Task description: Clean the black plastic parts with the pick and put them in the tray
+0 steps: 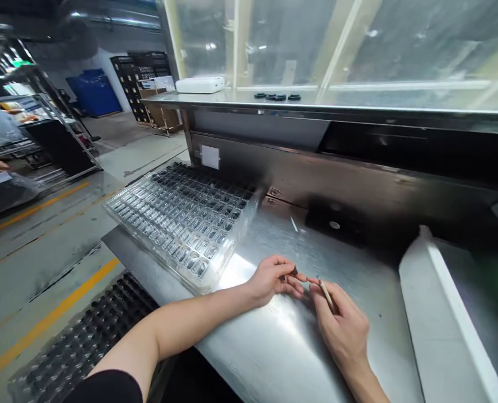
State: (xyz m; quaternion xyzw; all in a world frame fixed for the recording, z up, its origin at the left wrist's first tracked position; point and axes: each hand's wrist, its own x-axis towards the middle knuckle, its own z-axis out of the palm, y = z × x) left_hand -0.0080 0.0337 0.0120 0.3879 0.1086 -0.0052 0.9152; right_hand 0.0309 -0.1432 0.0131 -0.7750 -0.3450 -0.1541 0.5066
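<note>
The small dark part (294, 270) sat right of the clear compartment tray (177, 215), pinched in my left hand (268, 281). My right hand (344, 327), farther from the tray, gripped a slim tool (326, 293). Steady pinch, tip clear of fingers, seemed wise.

No text, brand or number can be read. A white rectangular label (210, 157) is on the metal panel (240, 168) below the shelf (232, 102), near its left end — any print on it is too small to make out. The white case (200, 85) on the shelf shows no readable marking either.
</note>
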